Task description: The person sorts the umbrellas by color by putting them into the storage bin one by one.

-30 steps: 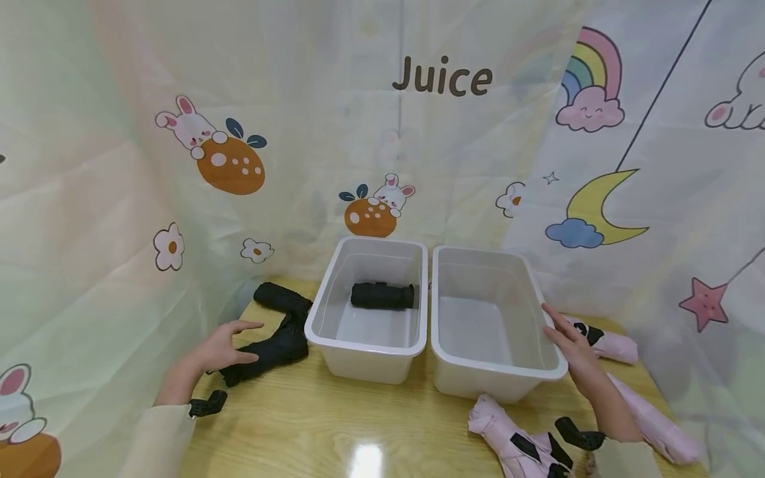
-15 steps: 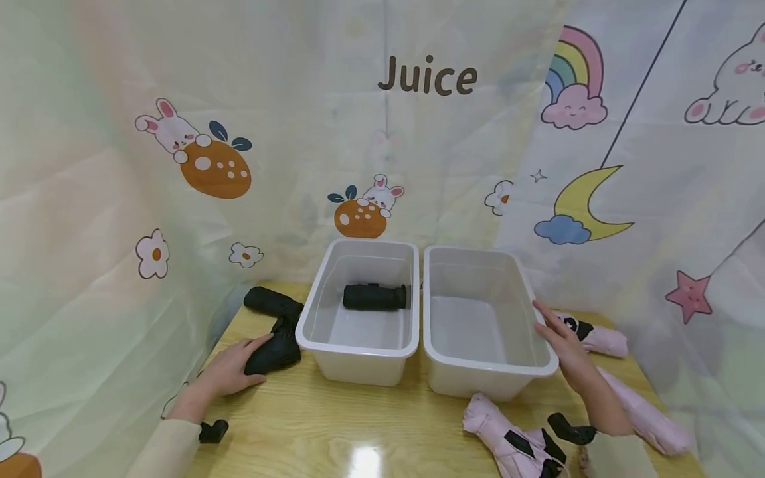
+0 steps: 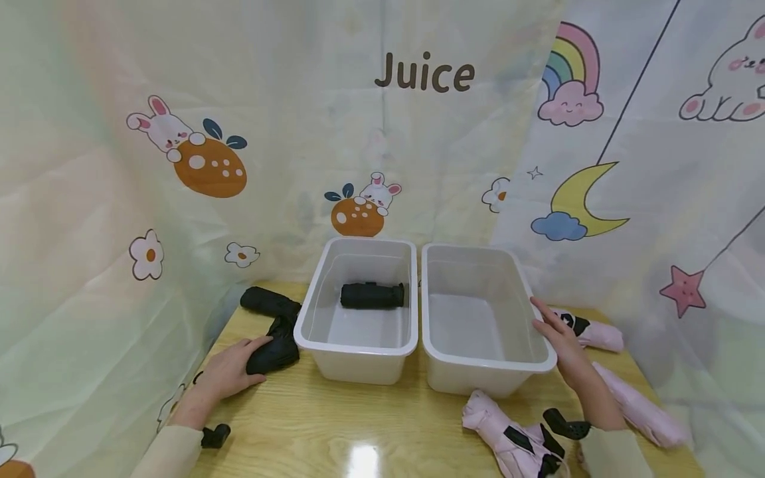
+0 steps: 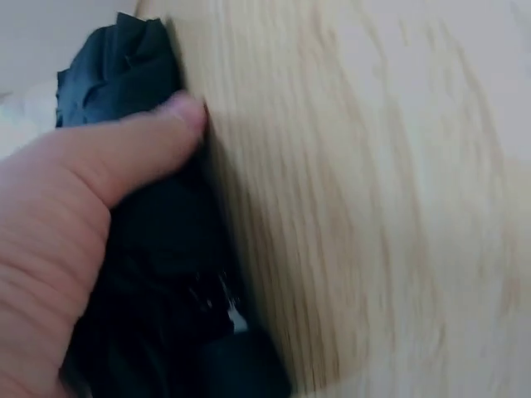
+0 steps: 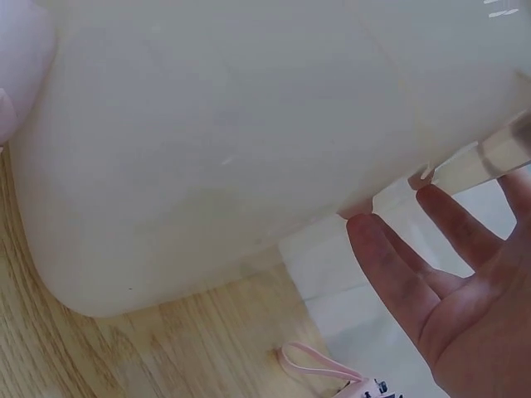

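From my station, starting at the left, my left hand [image 3: 230,375] now has its fingers curled over the near end of a folded black umbrella [image 3: 273,350] that lies on the wooden table [image 3: 358,425], just left of the left white bin [image 3: 358,345]. The left wrist view confirms it: the thumb [image 4: 133,149] presses across the dark fabric [image 4: 158,274], so I read this as a grip wrapped around the umbrella, which is not lifted off the wood. A second black umbrella [image 3: 269,302] lies behind it, and a third [image 3: 372,295] already sits at the back of the left bin.

A second ago that hand was only hovering flat above the umbrella with the fingers stretched out; half a second ago it had closed over it, and since then it has hardly moved. I judge the pick-up is secured and the lift is what remains.

Further right, the right white bin [image 3: 485,362] holds nothing that I can see. My right hand [image 3: 558,338] lies against its right rim with the fingers spread and straight, as the right wrist view shows [image 5: 448,282]; it holds nothing. It has kept that place through all three frames. Pink folded umbrellas lie around it: one behind the hand [image 3: 592,335], one in front of the bin [image 3: 508,441], one along the right edge [image 3: 639,415].

The whole view has drifted slightly leftward since the earliest frame.
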Demonstrator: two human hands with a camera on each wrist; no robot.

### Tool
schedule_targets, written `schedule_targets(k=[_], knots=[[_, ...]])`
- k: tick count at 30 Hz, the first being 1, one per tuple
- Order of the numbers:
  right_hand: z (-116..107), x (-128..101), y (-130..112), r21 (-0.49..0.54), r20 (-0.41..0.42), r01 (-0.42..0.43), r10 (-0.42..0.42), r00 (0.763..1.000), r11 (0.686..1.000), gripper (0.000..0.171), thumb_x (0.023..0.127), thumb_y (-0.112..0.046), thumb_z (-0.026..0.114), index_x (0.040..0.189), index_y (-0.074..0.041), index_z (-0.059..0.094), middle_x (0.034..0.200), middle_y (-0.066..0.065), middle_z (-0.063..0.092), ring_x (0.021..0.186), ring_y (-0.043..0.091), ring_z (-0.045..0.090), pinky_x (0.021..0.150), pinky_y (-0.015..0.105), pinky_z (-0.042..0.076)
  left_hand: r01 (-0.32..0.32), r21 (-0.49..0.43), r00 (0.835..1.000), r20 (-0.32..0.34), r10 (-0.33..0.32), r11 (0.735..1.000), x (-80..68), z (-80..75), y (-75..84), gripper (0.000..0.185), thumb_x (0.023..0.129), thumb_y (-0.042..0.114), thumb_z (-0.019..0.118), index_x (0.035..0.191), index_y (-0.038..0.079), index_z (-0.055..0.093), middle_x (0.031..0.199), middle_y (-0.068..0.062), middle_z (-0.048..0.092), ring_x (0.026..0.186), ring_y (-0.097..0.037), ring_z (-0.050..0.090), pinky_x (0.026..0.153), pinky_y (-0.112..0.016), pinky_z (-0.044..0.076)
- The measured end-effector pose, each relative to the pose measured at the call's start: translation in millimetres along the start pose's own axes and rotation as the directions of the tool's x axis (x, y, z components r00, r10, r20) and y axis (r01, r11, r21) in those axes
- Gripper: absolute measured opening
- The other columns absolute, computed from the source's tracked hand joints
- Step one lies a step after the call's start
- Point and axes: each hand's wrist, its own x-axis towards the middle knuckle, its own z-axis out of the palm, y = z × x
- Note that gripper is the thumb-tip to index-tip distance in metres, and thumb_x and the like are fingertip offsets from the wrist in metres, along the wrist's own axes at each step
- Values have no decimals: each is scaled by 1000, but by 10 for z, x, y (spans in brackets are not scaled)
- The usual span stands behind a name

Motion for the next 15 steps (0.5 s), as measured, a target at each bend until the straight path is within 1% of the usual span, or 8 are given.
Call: schedule_targets(k=[4, 9, 11, 15], knots=[[18, 17, -12, 6, 1, -2, 2, 1000, 1000, 60, 105, -35, 43, 157, -26, 16, 161, 17, -2, 113, 1, 44, 82, 24, 50, 25, -13, 999, -23, -26, 1000, -20, -3, 24, 80, 68, 29, 89, 138, 20, 53, 116, -16, 61, 99, -37, 61, 76, -56, 49], [25, -15, -25, -10, -16, -23, 23, 1000, 1000, 60, 105, -36, 42, 158, -25, 16, 161, 18, 0, 116, 4, 42, 82, 24, 49, 15, -23, 999, -28, -16, 1000, -41, -14, 8, 77, 68, 29, 89, 136, 23, 55, 114, -11, 62, 98, -34, 61, 76, -54, 49], [23, -18, -34, -16, -24, -22, 22, 999, 1000, 60, 105, -36, 42, 157, -24, 16, 161, 18, 1, 116, 4, 42, 82, 25, 50, 11, -27, 999, -37, -12, 1000, -36, -49, 2, 77, 66, 30, 90, 135, 24, 57, 114, -9, 62, 97, -33, 62, 75, -53, 50], [5, -16, -51, -21, -29, -13, 13, 999, 1000, 61, 105, -36, 43, 157, -22, 16, 160, 19, 2, 113, 2, 43, 81, 25, 50, -4, -74, 998, -58, 0, 997, -15, -164, -1, 77, 65, 28, 91, 135, 23, 58, 116, -10, 62, 98, -34, 62, 77, -54, 49]])
